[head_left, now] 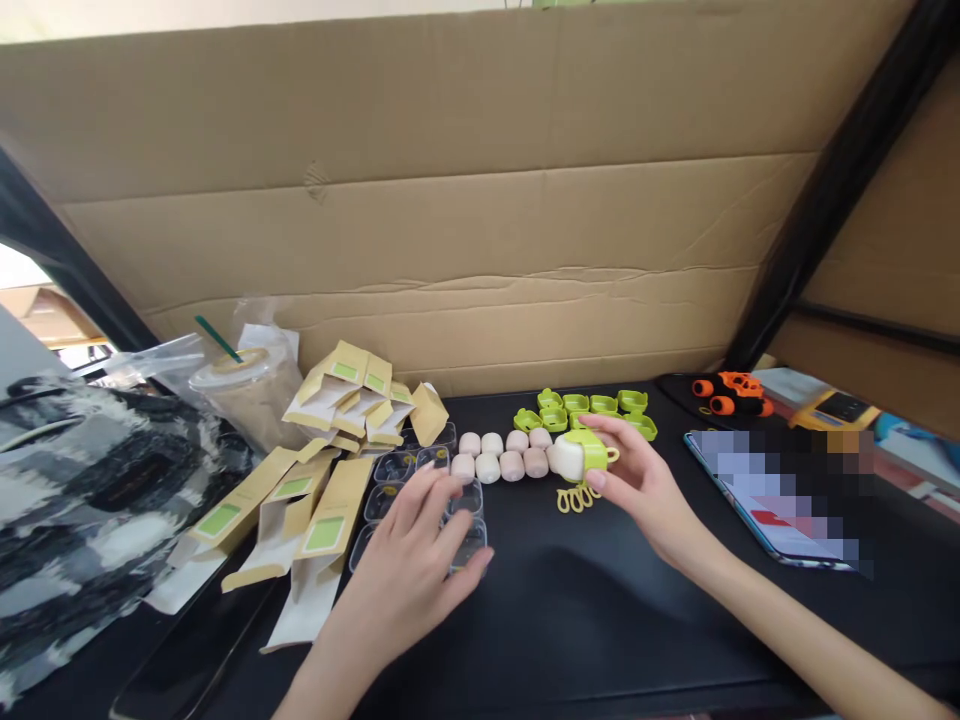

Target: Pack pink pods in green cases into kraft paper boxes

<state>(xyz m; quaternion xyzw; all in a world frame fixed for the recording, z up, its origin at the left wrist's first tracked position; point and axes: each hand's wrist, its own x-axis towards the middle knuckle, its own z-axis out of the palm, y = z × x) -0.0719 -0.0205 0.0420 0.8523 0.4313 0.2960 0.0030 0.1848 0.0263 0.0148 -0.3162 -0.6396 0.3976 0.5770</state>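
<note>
My right hand (645, 480) pinches a small white-and-lime-green case (581, 455) with a loop at its green end. Beneath it lie several yellow-green rings (576, 498). My left hand (416, 550) is open, fingers spread and slightly bent, over clear plastic boxes (471, 540); whether it touches them I cannot tell. Between the hands, small rounded pieces in white and pale pink (512, 465) stand in two rows. Lime-green open covers (575, 403) are grouped behind my right hand.
Opened cardboard boxes (330, 520) are heaped at the left, beside a lidded cup (240, 385) with a green straw. On the right are a phone (757, 500) and an orange toy car (733, 393). A cardboard wall (450, 230) closes off the back of the black table (570, 640).
</note>
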